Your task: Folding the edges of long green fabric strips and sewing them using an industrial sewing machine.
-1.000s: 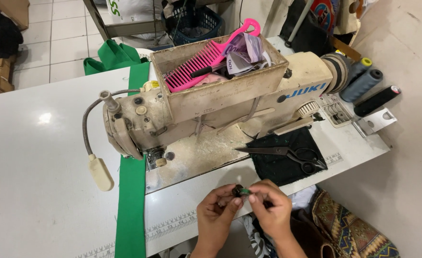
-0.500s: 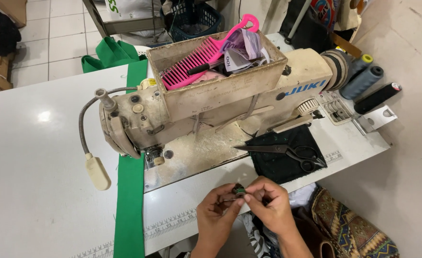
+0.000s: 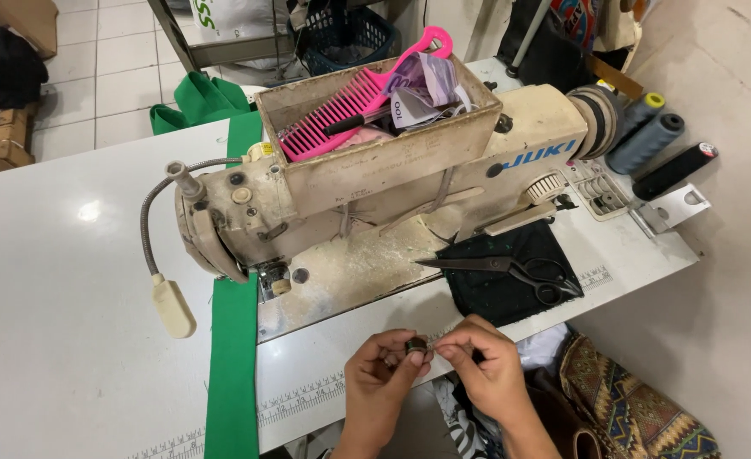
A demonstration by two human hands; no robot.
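My left hand [image 3: 382,382] pinches a small dark bobbin [image 3: 415,346] at the table's front edge. My right hand [image 3: 486,364] meets it from the right, thumb and forefinger closed at the bobbin's side, seemingly on a fine thread I cannot make out. Both hands sit just below the bed of a cream industrial sewing machine [image 3: 375,195]. A strip of green fabric [image 3: 232,357] runs under the machine's needle end, to the left of my hands.
Black scissors [image 3: 511,268] lie on a dark cloth [image 3: 486,293] right of the needle plate. A tray on the machine holds a pink comb [image 3: 350,110] and banknotes. Thread cones [image 3: 647,140] stand at the far right. A gooseneck lamp [image 3: 171,302] hangs left.
My hands have stayed at the front edge, fingers shifting slightly around the bobbin. Everything else in view is unmoved.
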